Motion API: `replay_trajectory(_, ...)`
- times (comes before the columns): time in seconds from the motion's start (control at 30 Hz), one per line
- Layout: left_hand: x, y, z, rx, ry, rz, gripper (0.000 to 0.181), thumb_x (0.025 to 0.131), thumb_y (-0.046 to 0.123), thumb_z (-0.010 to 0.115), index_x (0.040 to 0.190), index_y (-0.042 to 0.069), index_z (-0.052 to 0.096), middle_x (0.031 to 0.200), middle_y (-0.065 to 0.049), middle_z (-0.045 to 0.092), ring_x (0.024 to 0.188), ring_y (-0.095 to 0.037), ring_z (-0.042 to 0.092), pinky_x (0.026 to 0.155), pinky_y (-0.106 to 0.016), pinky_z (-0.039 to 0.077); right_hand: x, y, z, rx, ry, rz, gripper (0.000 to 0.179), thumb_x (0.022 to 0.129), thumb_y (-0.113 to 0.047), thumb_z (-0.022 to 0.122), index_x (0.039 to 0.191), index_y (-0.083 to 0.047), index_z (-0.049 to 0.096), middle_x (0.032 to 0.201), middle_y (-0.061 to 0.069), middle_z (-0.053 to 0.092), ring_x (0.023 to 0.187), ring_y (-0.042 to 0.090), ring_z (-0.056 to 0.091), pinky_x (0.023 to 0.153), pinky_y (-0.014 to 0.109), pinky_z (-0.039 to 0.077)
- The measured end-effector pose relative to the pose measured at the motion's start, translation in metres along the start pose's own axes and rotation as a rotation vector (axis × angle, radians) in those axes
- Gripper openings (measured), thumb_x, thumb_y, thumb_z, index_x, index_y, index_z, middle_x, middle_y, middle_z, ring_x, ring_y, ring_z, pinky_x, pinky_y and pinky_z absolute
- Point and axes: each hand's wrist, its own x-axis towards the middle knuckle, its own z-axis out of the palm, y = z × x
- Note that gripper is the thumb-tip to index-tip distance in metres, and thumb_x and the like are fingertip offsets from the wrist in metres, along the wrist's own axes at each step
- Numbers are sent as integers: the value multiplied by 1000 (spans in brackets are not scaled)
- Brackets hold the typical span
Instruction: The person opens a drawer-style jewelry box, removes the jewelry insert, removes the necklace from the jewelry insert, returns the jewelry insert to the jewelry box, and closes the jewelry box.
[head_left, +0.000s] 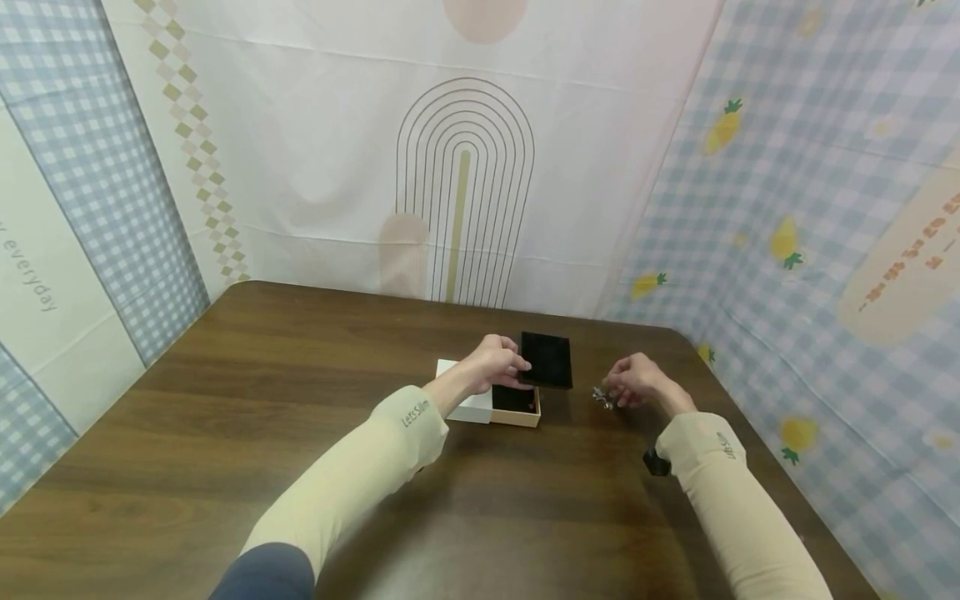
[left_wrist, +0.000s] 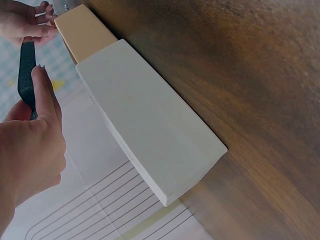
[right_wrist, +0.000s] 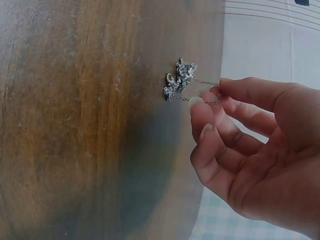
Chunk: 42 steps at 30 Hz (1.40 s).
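My left hand point(head_left: 495, 363) pinches a flat black square pad point(head_left: 546, 360) by its left edge, tilted above an open box. That box has a white sleeve point(head_left: 471, 408) and a tan-edged drawer point(head_left: 517, 419) partly slid out to the right, with a black interior. In the left wrist view the white sleeve point(left_wrist: 145, 115) lies close beside the hand. To the right, my right hand point(head_left: 637, 380) pinches a thin silver chain between thumb and fingers. Ornate silver jewelry pieces point(right_wrist: 182, 75) hang from the chain over the table, bunched together.
The brown wooden table point(head_left: 300, 467) has rounded far corners. Behind it hangs a white patterned cloth point(head_left: 315, 167), with blue checkered cloth point(head_left: 780, 333) along the right side. A small black object point(head_left: 657, 462) shows at the right cuff.
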Motion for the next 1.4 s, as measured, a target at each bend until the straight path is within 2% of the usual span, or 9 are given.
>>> replay_trajectory(0.27,0,1,0,3,-3,-4,56,89,-11,56,140,-10,33,138,-32,43,119,-41,57,88,-44,56,0,1,-7,-11,21,0,31,97,-14,52,112,11,62,77,12,70,54,14,63,51,31,52)
replay_trajectory(0.43,0,2,0,14,-12,-3,58,90,-10,55,143,-9,31,142,-32,39,122,-41,54,90,-46,55,1,-4,-12,-14,20,-36,33,99,-23,51,93,8,61,59,2,60,49,12,57,45,26,42)
replay_trajectory(0.53,1,1,0,15,-19,-1,57,90,-11,56,142,-10,32,139,-32,42,121,-41,56,89,-45,55,0,-11,-12,18,17,-68,40,101,-29,49,88,6,61,56,-1,57,48,11,55,49,28,49)
replay_trajectory(0.67,1,1,2,25,-9,9,55,88,-11,58,138,-12,34,132,-32,48,113,-39,62,84,-42,58,0,-21,-10,87,-10,-99,53,102,-38,45,109,12,62,75,15,71,53,12,60,59,33,57)
replay_trajectory(0.77,1,1,4,31,-3,14,54,87,-11,59,136,-12,35,131,-32,48,113,-38,62,82,-42,59,2,-27,-8,114,-51,-106,65,101,-48,40,126,11,55,93,21,73,58,16,65,55,30,54)
replay_trajectory(1.03,2,0,7,24,2,19,50,89,-11,57,135,-11,38,132,-32,46,118,-41,58,86,-43,57,6,-36,-4,85,-143,-113,73,97,-61,38,136,-1,50,110,22,70,69,24,68,57,35,50)
replay_trajectory(1.2,3,-1,7,41,-1,19,48,89,-9,58,133,-10,39,134,-31,43,119,-40,57,86,-42,57,7,-40,-1,18,-173,-135,70,96,-57,44,141,-3,46,100,16,73,73,33,68,56,37,50)
replay_trajectory(1.3,2,-1,7,54,0,20,47,89,-8,59,132,-9,40,136,-30,41,120,-40,56,86,-43,57,8,-41,2,41,-205,-145,71,96,-53,49,144,-1,40,87,11,72,68,29,66,52,32,46)
replay_trajectory(1.4,2,-1,7,59,-9,16,48,89,-7,60,133,-9,40,139,-30,39,124,-40,52,87,-43,56,7,-42,5,78,-230,-154,63,96,-50,52,133,1,48,74,10,68,64,24,62,50,28,42)
